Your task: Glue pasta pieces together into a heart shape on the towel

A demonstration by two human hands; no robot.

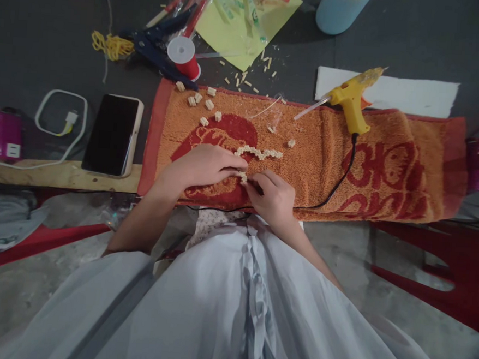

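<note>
On an orange towel (305, 184), my left hand (210, 166) and my right hand (274, 195) meet over a small cream-coloured cluster of short pieces (243, 176). The fingers of both hands are closed in a pinch at its two sides. Just beyond them lies a wavy strip of the same cream pieces (260, 152), close to my left fingertips. Several loose cream clusters (209, 104) rest at the towel's upper left. One more cluster (291, 143) sits to the right of the strip. My fingers cover part of the piece between them.
A yellow glue gun (353, 103) rests at the towel's far edge near a white board (421, 96). Its cord crosses the towel. A phone (113, 135), a red thread spool (186, 61), dark blue cutters (158, 53), a yellow-green sheet (229, 31) and a blue bottle (339, 11) surround it.
</note>
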